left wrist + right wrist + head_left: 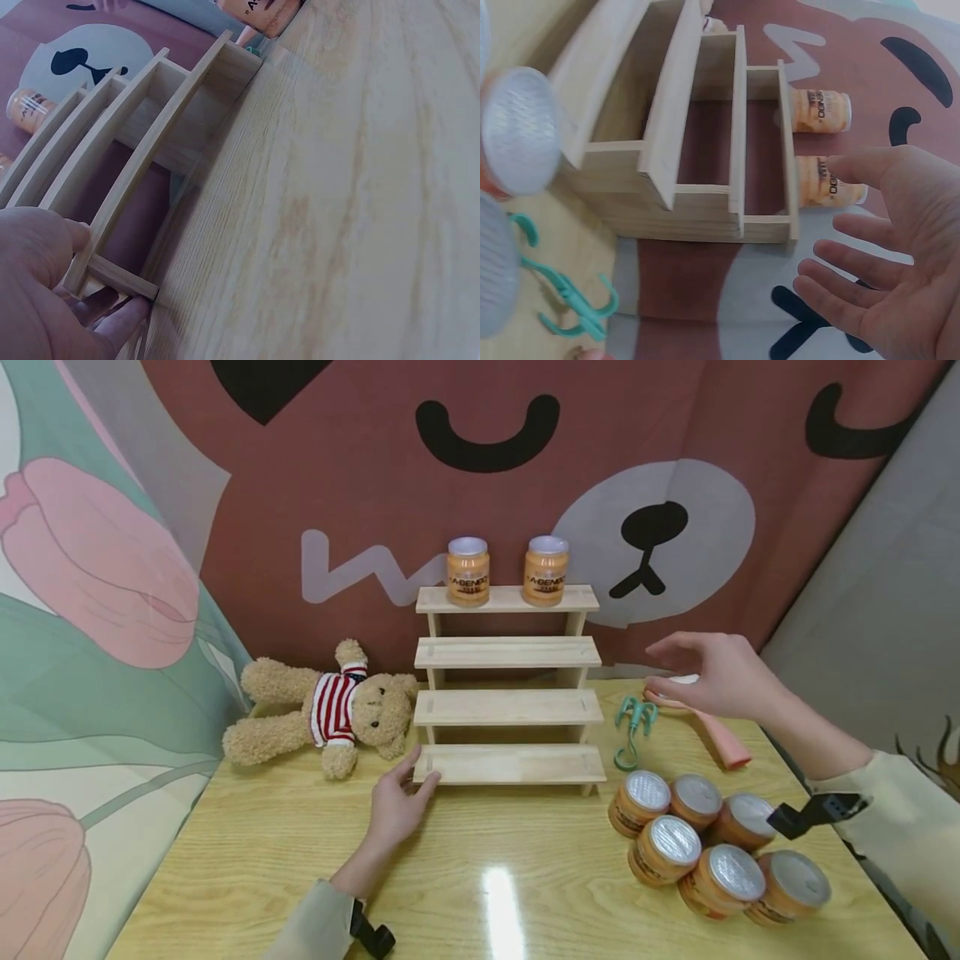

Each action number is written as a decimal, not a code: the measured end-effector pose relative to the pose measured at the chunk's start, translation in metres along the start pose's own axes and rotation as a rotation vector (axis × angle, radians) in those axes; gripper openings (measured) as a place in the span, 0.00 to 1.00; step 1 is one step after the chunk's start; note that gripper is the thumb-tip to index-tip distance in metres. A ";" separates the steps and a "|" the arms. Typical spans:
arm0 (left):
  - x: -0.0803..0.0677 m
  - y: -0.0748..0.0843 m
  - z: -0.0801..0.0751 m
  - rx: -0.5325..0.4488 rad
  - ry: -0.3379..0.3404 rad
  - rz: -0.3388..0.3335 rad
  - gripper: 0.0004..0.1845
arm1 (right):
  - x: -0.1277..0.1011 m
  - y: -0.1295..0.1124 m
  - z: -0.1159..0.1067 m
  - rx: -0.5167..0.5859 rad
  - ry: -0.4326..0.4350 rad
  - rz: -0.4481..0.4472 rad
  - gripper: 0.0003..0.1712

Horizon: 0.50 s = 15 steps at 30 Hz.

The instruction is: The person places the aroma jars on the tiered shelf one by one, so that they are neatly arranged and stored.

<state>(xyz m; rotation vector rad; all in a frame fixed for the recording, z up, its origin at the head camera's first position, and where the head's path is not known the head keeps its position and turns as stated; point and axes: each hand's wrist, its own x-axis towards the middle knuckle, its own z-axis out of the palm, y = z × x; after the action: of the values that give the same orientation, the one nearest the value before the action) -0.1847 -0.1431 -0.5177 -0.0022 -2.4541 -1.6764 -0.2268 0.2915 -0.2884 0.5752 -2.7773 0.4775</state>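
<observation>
A wooden four-tier shelf rack (507,652) stands against the back curtain. At the left end of its lowest board, my left hand (396,806) grips the wood. The left wrist view shows the thumb at the board's edge and fingers (124,326) by the short side leg. Two orange jars with white lids, a left jar (468,578) and a right jar (545,578), stand upright on the top board. Right of the rack, my right hand (723,677) hovers with nothing in it. Its fingers (855,262) are loosely spread and apart from the jars.
Several orange jars (671,850) with silvery tops cluster at the table's right. Behind them lie a teal pronged hook (635,727) and a pink-handled thing (723,742), partly hidden by the right hand. A teddy bear (333,706) in a striped shirt lies left of the rack.
</observation>
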 end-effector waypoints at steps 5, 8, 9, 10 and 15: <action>0.000 0.000 0.001 0.003 0.008 0.014 0.33 | -0.018 0.004 0.009 0.057 -0.029 0.001 0.20; 0.001 0.000 0.002 0.009 0.018 0.023 0.33 | -0.028 0.006 0.015 0.069 -0.032 -0.018 0.18; 0.001 0.000 0.002 0.008 0.020 0.017 0.33 | -0.031 0.007 0.018 0.073 -0.034 -0.024 0.18; 0.001 0.000 0.002 0.011 0.021 0.016 0.33 | -0.034 0.007 0.020 0.075 -0.035 -0.030 0.19; -0.001 0.000 0.001 0.014 0.015 0.012 0.33 | -0.046 0.012 0.033 0.125 -0.076 -0.040 0.22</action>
<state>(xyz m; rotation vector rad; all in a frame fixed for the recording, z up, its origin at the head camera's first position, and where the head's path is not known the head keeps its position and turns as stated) -0.1842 -0.1422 -0.5185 -0.0026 -2.4500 -1.6490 -0.1974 0.3052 -0.3362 0.6898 -2.8162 0.6360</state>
